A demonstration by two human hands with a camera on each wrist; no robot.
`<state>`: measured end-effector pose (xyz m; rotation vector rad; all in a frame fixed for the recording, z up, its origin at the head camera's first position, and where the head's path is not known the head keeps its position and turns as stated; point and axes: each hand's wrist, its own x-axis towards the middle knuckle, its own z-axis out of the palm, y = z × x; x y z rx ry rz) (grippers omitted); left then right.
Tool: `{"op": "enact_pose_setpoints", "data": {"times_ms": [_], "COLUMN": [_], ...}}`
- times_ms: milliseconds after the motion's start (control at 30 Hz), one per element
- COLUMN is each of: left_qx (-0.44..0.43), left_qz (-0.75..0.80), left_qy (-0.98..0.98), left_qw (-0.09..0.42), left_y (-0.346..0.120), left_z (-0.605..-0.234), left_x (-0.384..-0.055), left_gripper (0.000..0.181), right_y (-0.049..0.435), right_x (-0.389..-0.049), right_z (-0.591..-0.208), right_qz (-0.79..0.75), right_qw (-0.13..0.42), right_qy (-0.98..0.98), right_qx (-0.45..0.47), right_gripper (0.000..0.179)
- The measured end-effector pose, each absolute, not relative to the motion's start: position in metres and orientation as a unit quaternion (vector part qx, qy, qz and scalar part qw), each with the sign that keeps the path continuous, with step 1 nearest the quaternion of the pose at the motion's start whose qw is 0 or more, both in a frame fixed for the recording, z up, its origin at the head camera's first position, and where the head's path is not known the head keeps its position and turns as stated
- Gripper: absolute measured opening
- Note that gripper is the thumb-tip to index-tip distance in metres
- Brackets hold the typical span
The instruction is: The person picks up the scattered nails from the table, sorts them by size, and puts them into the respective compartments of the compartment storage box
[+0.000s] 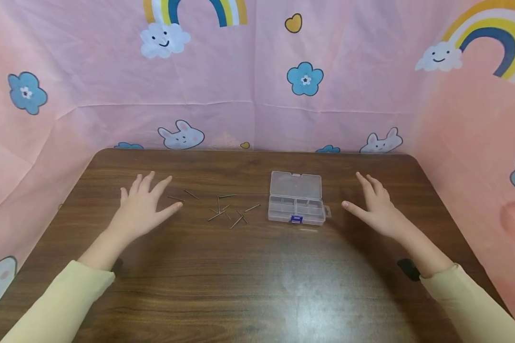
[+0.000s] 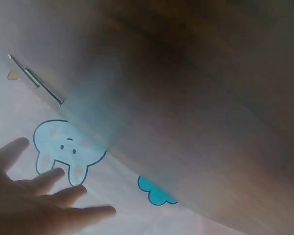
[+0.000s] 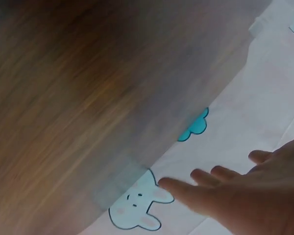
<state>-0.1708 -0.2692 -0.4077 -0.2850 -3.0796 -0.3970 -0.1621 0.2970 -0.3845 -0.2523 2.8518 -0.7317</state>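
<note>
Looks barely started, tbh: got the clear plastic divided box with purple latch (image 1: 295, 191) open, just right of thin silver metal nails (image 1: 216, 216) scattered across the brown wood-grain table (image 1: 197, 276). Holding nothing, with left grip (image 1: 140, 206) and right grip (image 1: 378, 210) both spread. Still to do: all the handling.

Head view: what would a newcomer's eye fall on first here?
Probably the open box, just right of the middle of the table, with nails scattered to its left. Next come the left hand, left of the nails, and the right hand, right of the box, both empty. Behind hangs a rainbow-printed cloth.
</note>
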Motion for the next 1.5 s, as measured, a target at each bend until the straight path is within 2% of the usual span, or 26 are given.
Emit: {"op": "enact_pose_setpoints", "data": {"times_ms": [300, 567, 833, 1067, 1500], "left_qx": [-0.135, -0.197, -0.214, -0.197, -0.184], "left_qz": [-0.175, -0.196, -0.209, -0.203, -0.2], "left_qy": [-0.974, -0.958, -0.954, -0.958, -0.962], "left_qw": [0.044, 0.075, 0.01, -0.038, -0.033], "left_y": [-0.273, -0.28, -0.286, -0.286, -0.279], "left_z": [-0.406, -0.411, -0.412, -0.416, -0.418], "left_x": [-0.181, -0.197, -0.211, -0.219, -0.221], "left_gripper": [0.073, 0.058, 0.05, 0.047, 0.021], "right_y": [0.278, 0.267, 0.257, 0.256, 0.261], "right_x": [-0.165, -0.17, -0.176, -0.178, -0.18], "right_z": [-0.384, -0.39, -0.404, -0.415, -0.426], "right_qz": [-0.352, -0.482, -0.55, -0.533, -0.525], "right_qw": [0.133, 0.17, 0.199, 0.179, 0.174], "right_qy": [0.919, 0.854, 0.81, 0.825, 0.826], "right_qx": [-0.114, -0.098, -0.052, -0.059, -0.108], "right_gripper": [0.083, 0.071, 0.066, 0.064, 0.054]}}
